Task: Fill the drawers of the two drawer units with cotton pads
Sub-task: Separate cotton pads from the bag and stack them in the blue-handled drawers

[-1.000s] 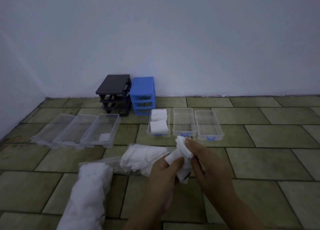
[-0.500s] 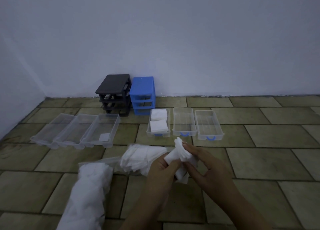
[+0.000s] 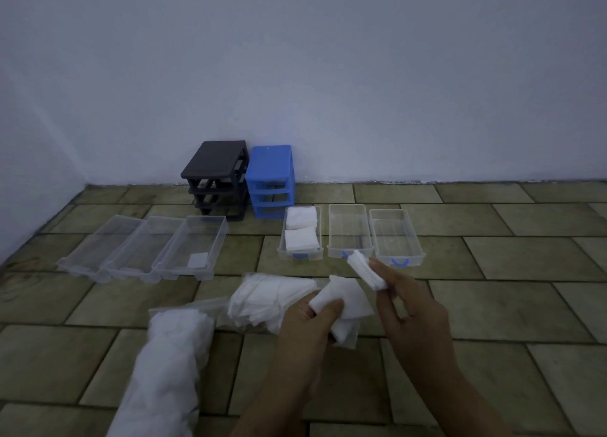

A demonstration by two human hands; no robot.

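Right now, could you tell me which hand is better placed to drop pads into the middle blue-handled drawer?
Probably the right hand: it pinches a small stack of pads just before the middle drawer, while the left hand grips the remaining bundle nearer the body.

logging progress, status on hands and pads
Left hand grips pad stack. Right hand pinches pads near middle drawer. Nothing blocking.

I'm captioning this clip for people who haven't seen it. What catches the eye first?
Both hands at the bottom centre: the left hand grips a wad of cotton pads, the right hand pinches a small stack. Behind, a black drawer unit and a blue drawer unit stand against the wall.
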